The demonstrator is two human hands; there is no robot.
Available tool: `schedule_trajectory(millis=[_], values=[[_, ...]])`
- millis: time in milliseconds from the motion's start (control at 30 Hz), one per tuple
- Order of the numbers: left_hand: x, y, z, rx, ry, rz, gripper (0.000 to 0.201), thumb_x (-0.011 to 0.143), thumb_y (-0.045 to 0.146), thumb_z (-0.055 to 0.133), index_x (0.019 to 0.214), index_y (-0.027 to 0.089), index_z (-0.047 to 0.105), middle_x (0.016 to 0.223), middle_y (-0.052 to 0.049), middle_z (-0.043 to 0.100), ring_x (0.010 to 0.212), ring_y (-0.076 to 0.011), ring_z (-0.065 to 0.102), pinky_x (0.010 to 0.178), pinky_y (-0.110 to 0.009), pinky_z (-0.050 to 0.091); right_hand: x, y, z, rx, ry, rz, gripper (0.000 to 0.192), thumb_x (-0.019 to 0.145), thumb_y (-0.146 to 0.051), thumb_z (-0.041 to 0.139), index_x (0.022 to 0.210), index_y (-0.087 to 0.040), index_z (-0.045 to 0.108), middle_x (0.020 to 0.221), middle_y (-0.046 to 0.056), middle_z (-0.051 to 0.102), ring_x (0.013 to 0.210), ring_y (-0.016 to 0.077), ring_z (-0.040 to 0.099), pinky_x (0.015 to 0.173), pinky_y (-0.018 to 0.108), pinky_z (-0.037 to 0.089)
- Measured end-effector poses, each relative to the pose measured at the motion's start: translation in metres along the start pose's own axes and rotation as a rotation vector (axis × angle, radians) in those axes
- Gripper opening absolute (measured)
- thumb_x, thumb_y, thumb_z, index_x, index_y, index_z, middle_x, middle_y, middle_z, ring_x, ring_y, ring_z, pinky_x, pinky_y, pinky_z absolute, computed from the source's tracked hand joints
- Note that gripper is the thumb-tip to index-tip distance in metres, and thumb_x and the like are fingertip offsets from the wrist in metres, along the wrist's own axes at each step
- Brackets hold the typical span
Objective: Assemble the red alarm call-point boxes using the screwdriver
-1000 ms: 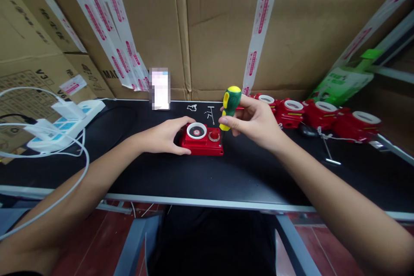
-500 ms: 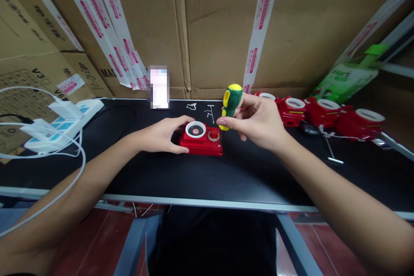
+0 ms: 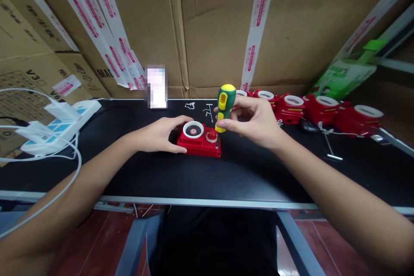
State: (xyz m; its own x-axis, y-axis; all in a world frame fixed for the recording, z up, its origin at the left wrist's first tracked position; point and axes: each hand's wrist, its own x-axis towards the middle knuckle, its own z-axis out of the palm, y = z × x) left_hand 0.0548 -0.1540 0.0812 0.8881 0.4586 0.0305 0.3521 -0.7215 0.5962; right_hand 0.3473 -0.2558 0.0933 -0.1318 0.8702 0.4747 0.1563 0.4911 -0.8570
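A small red box (image 3: 197,145) with a white ring on top and a round red button lies on the black tabletop (image 3: 207,177). My left hand (image 3: 160,134) grips its left end and holds it still. In my right hand (image 3: 252,121) is a green and yellow screwdriver (image 3: 224,104), held upright with its tip down at the box's right end, next to the button.
Several more red boxes (image 3: 310,110) stand in a row at the back right, with a thin metal tool (image 3: 330,148) in front. Loose small metal parts (image 3: 207,110) lie behind the box. A white power strip (image 3: 54,125) with cables sits left. Cardboard boxes wall the back.
The screwdriver has gone from tilted to upright and shifted slightly left over the box's right end. My left hand stays on the box.
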Motion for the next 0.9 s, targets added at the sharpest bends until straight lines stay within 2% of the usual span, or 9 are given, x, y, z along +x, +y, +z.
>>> schedule_trajectory(millis=[100, 233, 500, 633, 767, 900], values=[[-0.0004, 0.0024, 0.0011, -0.012, 0.018, -0.041, 0.080, 0.082, 0.048, 0.094, 0.149, 0.025, 0.057, 0.146, -0.008, 0.073, 0.131, -0.0304, 0.073, 0.112, -0.041, 0.058, 0.0011, 0.0030, 0.0026, -0.018, 0.034, 0.024, 0.055, 0.065, -0.055, 0.105, 0.094, -0.020, 0.073, 0.079, -0.002, 0.068, 0.055, 0.0104, 0.053, 0.048, 0.028, 0.041], [-0.0010, 0.0027, 0.0024, -0.019, 0.030, -0.059, 0.081, 0.081, 0.049, 0.094, 0.150, 0.026, 0.057, 0.147, -0.008, 0.072, 0.132, -0.0303, 0.072, 0.115, -0.043, 0.057, 0.0008, 0.0035, 0.0044, -0.122, 0.128, 0.030, 0.058, 0.061, -0.055, 0.106, 0.084, -0.022, 0.064, 0.077, -0.003, 0.059, 0.065, 0.0125, 0.049, 0.058, 0.030, 0.041], [0.0000, 0.0012, 0.0032, -0.011, 0.034, -0.052, 0.081, 0.083, 0.047, 0.094, 0.151, 0.027, 0.056, 0.148, -0.008, 0.072, 0.132, -0.0293, 0.072, 0.115, -0.043, 0.057, 0.0007, -0.0035, 0.0041, -0.165, 0.139, 0.104, 0.059, 0.064, -0.057, 0.104, 0.066, -0.019, 0.059, 0.065, -0.003, 0.058, 0.060, 0.0112, 0.046, 0.057, 0.029, 0.034], [-0.0008, -0.0004, 0.0021, 0.029, 0.014, -0.045, 0.084, 0.088, 0.051, 0.089, 0.159, 0.027, 0.050, 0.156, -0.010, 0.067, 0.139, -0.0310, 0.069, 0.118, -0.044, 0.056, 0.0007, -0.0029, 0.0019, -0.128, 0.118, 0.082, 0.056, 0.066, -0.054, 0.104, 0.066, -0.018, 0.062, 0.064, -0.003, 0.058, 0.060, 0.0111, 0.047, 0.057, 0.029, 0.035], [-0.0008, -0.0011, 0.0009, 0.047, 0.018, -0.010, 0.081, 0.090, 0.051, 0.087, 0.158, 0.028, 0.051, 0.156, -0.009, 0.067, 0.141, -0.0318, 0.068, 0.117, -0.041, 0.056, 0.0004, 0.0004, 0.0026, -0.078, 0.093, 0.002, 0.053, 0.068, -0.050, 0.104, 0.067, -0.017, 0.063, 0.066, -0.004, 0.058, 0.059, 0.0096, 0.047, 0.056, 0.028, 0.034], [-0.0005, -0.0011, -0.0005, 0.024, 0.000, 0.022, 0.079, 0.091, 0.049, 0.087, 0.157, 0.026, 0.052, 0.155, -0.010, 0.067, 0.142, -0.0326, 0.067, 0.118, -0.041, 0.055, 0.0002, -0.0014, -0.0008, -0.037, 0.005, -0.020, 0.051, 0.069, -0.049, 0.104, 0.065, -0.017, 0.065, 0.068, -0.002, 0.061, 0.059, 0.0103, 0.052, 0.055, 0.028, 0.039]])
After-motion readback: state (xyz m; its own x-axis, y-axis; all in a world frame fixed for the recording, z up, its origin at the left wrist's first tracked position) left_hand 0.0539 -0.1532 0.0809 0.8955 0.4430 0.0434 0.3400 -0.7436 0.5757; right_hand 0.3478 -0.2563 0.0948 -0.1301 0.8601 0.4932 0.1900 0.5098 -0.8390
